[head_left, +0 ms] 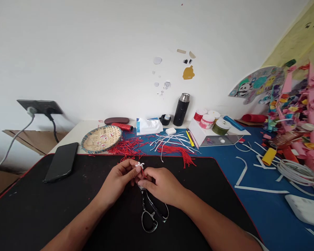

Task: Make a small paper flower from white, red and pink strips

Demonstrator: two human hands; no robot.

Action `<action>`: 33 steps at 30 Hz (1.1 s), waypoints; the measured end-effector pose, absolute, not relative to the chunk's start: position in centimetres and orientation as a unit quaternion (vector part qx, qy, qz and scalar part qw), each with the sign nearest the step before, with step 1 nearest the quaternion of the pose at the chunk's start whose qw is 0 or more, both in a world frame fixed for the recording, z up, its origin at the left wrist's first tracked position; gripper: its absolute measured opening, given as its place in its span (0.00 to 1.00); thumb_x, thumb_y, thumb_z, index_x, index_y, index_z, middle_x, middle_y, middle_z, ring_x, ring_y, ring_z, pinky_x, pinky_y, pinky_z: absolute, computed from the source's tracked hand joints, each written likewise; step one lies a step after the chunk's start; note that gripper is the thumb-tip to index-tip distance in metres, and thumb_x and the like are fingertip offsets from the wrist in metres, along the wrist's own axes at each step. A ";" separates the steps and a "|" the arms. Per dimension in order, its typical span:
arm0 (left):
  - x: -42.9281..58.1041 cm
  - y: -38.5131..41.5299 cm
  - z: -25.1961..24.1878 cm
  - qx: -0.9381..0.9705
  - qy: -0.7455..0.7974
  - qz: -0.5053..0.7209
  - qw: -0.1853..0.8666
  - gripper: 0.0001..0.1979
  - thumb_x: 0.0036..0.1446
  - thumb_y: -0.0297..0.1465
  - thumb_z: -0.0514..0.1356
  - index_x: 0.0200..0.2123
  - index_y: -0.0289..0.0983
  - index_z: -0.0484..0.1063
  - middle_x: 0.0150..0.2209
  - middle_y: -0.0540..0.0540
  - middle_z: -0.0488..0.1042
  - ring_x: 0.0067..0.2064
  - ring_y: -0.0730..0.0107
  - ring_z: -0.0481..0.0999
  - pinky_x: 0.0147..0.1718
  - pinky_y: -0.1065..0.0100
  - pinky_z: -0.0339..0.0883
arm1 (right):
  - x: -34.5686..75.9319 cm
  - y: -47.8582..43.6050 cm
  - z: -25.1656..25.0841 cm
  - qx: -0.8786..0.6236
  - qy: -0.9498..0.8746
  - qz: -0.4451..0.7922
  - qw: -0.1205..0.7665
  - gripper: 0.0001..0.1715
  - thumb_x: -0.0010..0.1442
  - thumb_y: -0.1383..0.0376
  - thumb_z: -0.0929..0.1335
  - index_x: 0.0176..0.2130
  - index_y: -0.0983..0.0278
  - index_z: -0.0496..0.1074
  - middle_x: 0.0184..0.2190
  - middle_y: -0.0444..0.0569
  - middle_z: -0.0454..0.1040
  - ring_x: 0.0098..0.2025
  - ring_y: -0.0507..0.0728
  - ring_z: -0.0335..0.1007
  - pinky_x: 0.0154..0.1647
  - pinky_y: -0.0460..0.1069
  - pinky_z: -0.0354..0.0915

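Observation:
My left hand (124, 173) pinches a small knotted piece of white cord (139, 165) between thumb and fingertips. Close beside it, my right hand (159, 183) is closed on a short red cord (143, 171) that hangs at the white knot. Part of both cords is hidden by the fingers. Beneath my hands, a pair of black-handled scissors (149, 223) lies on the black mat (107, 223), its blades mostly covered by my right hand. Beyond the hands are piles of cut red cords (179, 153) and white cords (170, 141).
A woven basket (102, 139) with small red-and-white pieces sits behind the mat. A phone (61, 162) lies at left. A black thermos (181, 109), paint jars (206, 121) and a tissue pack (149, 126) stand along the wall. Paper strips and coiled cord (298, 172) crowd the right.

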State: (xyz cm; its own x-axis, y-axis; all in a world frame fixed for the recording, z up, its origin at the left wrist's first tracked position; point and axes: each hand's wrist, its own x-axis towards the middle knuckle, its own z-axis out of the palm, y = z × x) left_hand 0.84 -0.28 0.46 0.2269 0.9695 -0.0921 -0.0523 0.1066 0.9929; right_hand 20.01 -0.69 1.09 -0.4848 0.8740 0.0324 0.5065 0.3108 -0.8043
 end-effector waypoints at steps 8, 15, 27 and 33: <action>0.7 -0.2 0.4 0.480 0.448 0.473 0.587 0.16 0.54 0.44 0.72 0.32 0.37 0.76 0.26 0.51 0.76 0.25 0.71 0.71 0.25 0.71 0.63 | 20.4 -0.2 0.8 -0.464 -0.757 0.345 0.305 0.07 0.68 0.62 0.70 0.38 0.61 0.78 0.26 0.42 0.76 0.27 0.52 0.68 0.31 0.46 0.57; 0.4 0.1 0.0 0.420 0.449 0.533 0.582 0.15 0.54 0.41 0.72 0.33 0.37 0.75 0.27 0.51 0.75 0.25 0.73 0.69 0.24 0.72 0.61 | 20.4 -0.5 0.9 -0.449 -0.817 0.271 0.240 0.12 0.63 0.61 0.75 0.46 0.60 0.77 0.34 0.43 0.77 0.34 0.53 0.71 0.36 0.47 0.60; 0.5 0.0 -0.2 0.419 0.440 0.526 0.594 0.15 0.55 0.41 0.73 0.34 0.37 0.75 0.26 0.52 0.76 0.25 0.75 0.69 0.23 0.73 0.61 | 20.8 -0.3 0.7 -0.436 -0.871 0.171 0.147 0.06 0.68 0.63 0.71 0.45 0.62 0.78 0.40 0.48 0.78 0.44 0.58 0.72 0.41 0.50 0.61; 0.7 0.1 0.0 0.426 0.441 0.526 0.589 0.15 0.54 0.42 0.72 0.33 0.37 0.75 0.26 0.51 0.75 0.24 0.74 0.69 0.23 0.73 0.61 | 21.2 -0.1 0.5 -0.437 -0.879 0.142 0.128 0.05 0.68 0.67 0.70 0.43 0.61 0.78 0.38 0.47 0.77 0.43 0.58 0.72 0.39 0.50 0.59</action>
State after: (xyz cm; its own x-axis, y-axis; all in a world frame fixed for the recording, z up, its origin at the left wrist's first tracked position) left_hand 0.70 0.05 -0.05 0.0579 0.9957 -0.0725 -0.2435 0.0845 0.9662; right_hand 21.24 -0.09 0.47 -0.5850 0.8047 0.1010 0.7323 0.5776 -0.3606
